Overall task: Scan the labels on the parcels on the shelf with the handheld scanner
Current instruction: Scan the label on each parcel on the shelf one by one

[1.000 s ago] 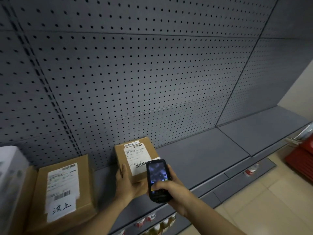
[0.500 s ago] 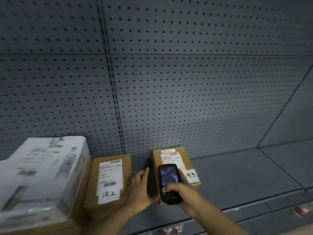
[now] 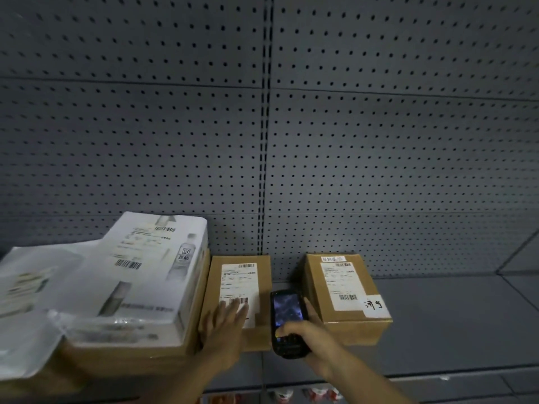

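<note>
Two brown cardboard parcels with white barcode labels lie on the grey shelf (image 3: 455, 325). My left hand (image 3: 226, 328) lies flat with straight fingers on the lower part of the middle parcel (image 3: 237, 272), covering part of its label. My right hand (image 3: 309, 341) grips the black handheld scanner (image 3: 287, 313), screen lit, in the gap between the middle parcel and the right parcel (image 3: 347, 287). The right parcel carries a handwritten white tag at its lower right corner.
A white printed box (image 3: 140, 275) sits on a large brown carton (image 3: 131, 355) at the left, with white plastic mailer bags (image 3: 26, 301) on top and in front. A grey pegboard wall (image 3: 379, 158) backs the shelf. Red-capped items show on a lower level.
The view has swung left. My left hand left the right parcel and now lies on the middle parcel. The scanner in my right hand moved left with it.
</note>
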Demonstrator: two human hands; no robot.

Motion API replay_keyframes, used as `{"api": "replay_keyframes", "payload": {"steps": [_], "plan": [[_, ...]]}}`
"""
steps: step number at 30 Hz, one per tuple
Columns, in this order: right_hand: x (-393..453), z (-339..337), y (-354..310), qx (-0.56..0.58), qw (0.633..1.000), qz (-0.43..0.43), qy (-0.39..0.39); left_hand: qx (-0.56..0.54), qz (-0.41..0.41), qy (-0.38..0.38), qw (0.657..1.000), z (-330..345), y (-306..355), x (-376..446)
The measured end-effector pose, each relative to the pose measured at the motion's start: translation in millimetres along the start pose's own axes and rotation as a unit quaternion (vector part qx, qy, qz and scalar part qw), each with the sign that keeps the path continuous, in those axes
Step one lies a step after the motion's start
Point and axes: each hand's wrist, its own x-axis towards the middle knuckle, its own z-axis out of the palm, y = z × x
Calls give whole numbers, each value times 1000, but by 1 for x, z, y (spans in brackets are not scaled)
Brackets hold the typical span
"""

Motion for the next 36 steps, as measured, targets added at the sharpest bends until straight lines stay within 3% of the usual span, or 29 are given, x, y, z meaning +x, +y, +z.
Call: {"api": "replay_keyframes", "payload": {"steps": [10, 15, 20, 28, 36], "plan": [[-8, 18, 19, 15, 999, -21, -37, -90, 80, 59, 991, 12, 6, -24], [-13, 22, 30, 26, 999, -15, -41, -120, 29, 56, 991, 16, -8, -23], [-16, 28, 45, 31, 999, 7, 5, -186, -33, 2, 982, 21, -24, -11], [-28, 33, 66, 29, 998, 18, 45, -322, -18, 10, 946, 31, -31, -9], [-48, 37, 69, 38, 999, -4, 31, -316, 1, 28, 948, 31, -31, -12]]}}
